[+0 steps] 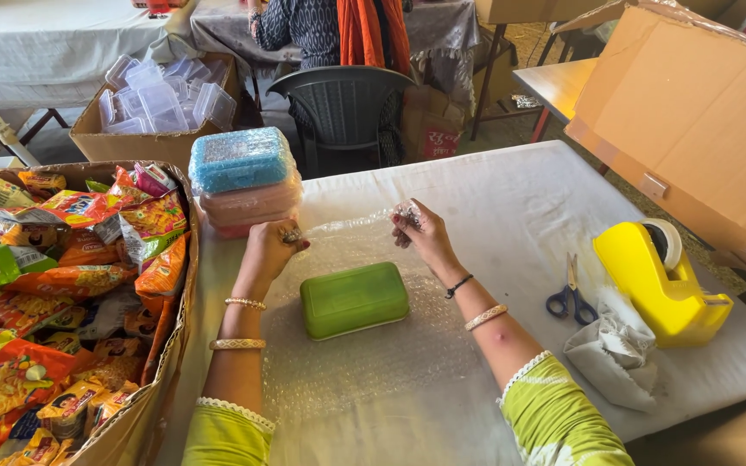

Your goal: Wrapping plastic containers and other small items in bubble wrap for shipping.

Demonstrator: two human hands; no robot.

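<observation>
White tabletop: both hands (271,248) (420,231) grip bumpy bubble wrap (347,226) above rounded green box (354,299).

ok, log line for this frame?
left hand: grips bubble wrap edge | right hand: grips same edge | green box: on wrap, untouched

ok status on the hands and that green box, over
Left hand and right hand pinch far edge of bubble wrap, lifted. Green box lies on the wrap, uncovered. Nothing in the way.
</observation>
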